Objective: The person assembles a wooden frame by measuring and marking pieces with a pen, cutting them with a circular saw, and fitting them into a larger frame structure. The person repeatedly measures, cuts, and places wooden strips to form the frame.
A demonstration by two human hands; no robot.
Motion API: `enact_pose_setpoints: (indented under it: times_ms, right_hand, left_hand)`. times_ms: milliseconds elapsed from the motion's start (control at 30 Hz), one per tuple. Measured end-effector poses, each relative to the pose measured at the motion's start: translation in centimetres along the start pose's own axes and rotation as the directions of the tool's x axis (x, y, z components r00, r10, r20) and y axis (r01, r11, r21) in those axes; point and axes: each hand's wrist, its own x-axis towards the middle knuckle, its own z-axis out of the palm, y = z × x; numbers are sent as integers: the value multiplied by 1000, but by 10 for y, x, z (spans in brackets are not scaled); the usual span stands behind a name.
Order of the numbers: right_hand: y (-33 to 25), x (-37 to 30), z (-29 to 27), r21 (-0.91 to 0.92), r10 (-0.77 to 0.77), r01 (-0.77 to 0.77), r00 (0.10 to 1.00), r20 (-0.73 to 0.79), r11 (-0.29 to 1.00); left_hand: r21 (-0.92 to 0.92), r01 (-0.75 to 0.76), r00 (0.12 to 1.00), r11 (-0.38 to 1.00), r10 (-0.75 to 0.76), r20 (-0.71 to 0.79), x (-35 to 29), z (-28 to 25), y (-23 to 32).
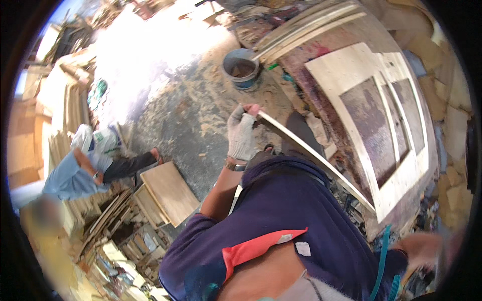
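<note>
No lettering or number can be read; a small white tag sits on the navy shirt, just beside the right edge of its neck opening, and whatever it may bear is too small to make out; a pale label lies on the red strip along the upper edge of that opening, near the strip's right end, its face likewise illegible; a white plastic bag, near the seated person, shows coloured marks, too blurred to tell as words or pattern.
</note>
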Motion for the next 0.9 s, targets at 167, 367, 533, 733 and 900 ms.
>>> enact_pose_setpoints:
  times_ms: [167,367,533,733,900]
  right_hand:
    - [166,-99,37,-677,718,-284,66,693,679]
    - [225,-238,-7,-958,876,3,-405,262,288]
    - [240,-216,2,-926,876,-351,-391,281,141]
    - [295,-140,117,-527,942,-840,-267,202,-125]
    - [354,-76,188,-295,975,-953,-121,188,-62]
  left_hand:
    - [36,-52,998,998,51,43,15,9,-2]
    - [6,91,987,996,-91,136,52,38,8]
    - [-398,86,939,913,59,339,119,85,3]
    - [557,-528,804,641,167,570,274,121,-45]
    - [686,-706,684,-179,82,725,350,131,-90]
